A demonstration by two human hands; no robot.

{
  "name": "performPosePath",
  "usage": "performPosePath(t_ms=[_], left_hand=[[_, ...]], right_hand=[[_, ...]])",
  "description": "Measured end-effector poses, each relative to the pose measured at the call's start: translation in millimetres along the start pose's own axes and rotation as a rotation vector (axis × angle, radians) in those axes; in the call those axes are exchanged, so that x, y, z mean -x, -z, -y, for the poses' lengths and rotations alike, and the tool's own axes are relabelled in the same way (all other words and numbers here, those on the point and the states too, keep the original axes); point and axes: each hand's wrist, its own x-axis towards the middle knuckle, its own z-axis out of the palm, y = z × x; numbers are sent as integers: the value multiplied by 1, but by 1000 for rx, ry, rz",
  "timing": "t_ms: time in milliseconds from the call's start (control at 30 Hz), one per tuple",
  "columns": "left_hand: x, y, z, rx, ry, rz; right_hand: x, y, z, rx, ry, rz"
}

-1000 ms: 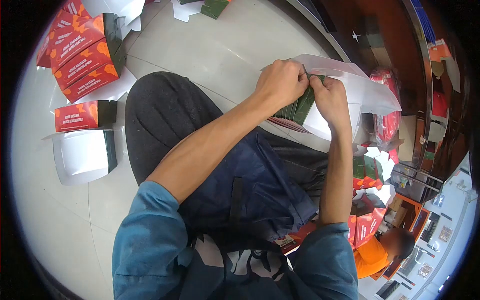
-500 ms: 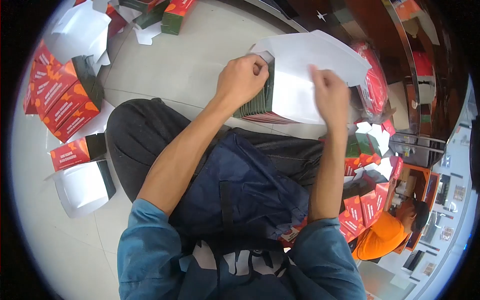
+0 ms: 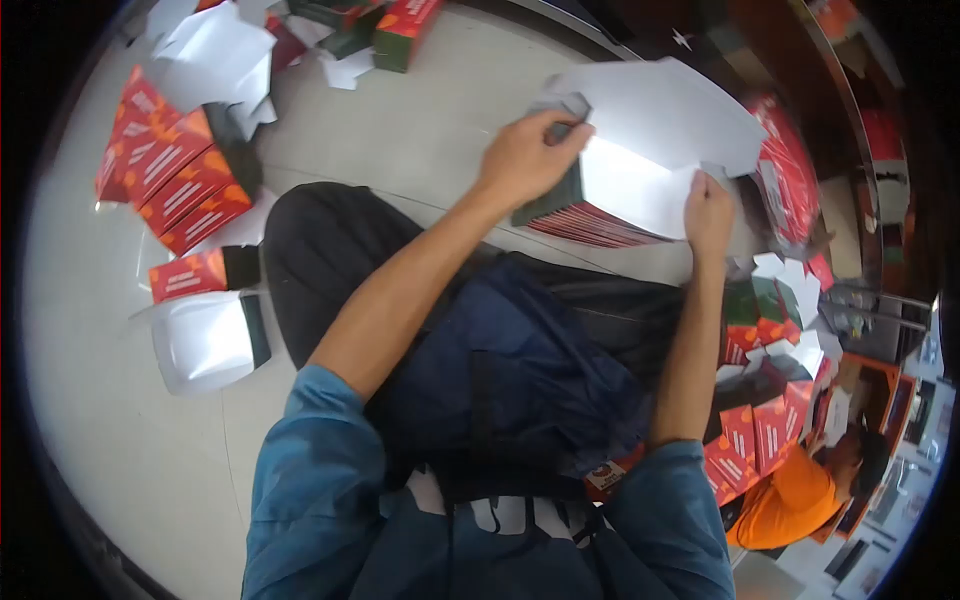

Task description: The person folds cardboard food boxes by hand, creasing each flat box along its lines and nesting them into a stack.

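Note:
A stack of nested cardboard food boxes (image 3: 600, 222) stands on the floor beyond my crossed legs, its red and green edges layered on the near side. The topmost box (image 3: 640, 185) shows its white inside, with a long back flap (image 3: 660, 95) tilted up and away. At its left side my left hand (image 3: 535, 155) is closed, pinching a small grey corner flap between thumb and fingers. On the opposite side, my right hand (image 3: 708, 215) is closed with thumb and fingertips on the right wall's edge.
Red and green folded boxes (image 3: 190, 185) are piled at left, near an open white-lined box (image 3: 205, 342). More boxes (image 3: 755, 435) lie at right, below a plastic-wrapped red pack (image 3: 788, 175). A person in orange (image 3: 795, 500) sits at lower right. A dark cabinet (image 3: 720, 45) borders the back.
The view has shifted, moving the scene rightward. My right hand has gone from blurred motion over the box to gripping its right edge. The box's right side now stands up more.

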Motion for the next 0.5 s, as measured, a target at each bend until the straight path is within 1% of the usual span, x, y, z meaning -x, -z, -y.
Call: performPosePath(t_ms=[100,133,233,267,367,400,433,467,500], left_hand=[[3,1,-2,12,31,53],[3,1,-3,19,23,61],[5,3,-5,-4,14,83],[5,3,-6,-18,14,89],[6,-3,2,-37,-81,14],[3,-4,3,-8,-71,5],[-3,-9,5,80,-44,46],[-9,-11,10,155,-4,65],[-11,-14,14,189,-7,29]], right_hand=[[4,-4,3,-6,-9,-89],[7,-2,9,-55,-74,-100],[5,1,9,75,-59,-66],[5,0,8,50,-67,-93],[0,-3,5,5,-87,-148],[-4,-3,0,8,-87,-146],[-10,-7,-4,-2,-75,-133],[-18,-13,-17,-32,-53,-108],[-33,-23,-46,-76,-19,-64]])
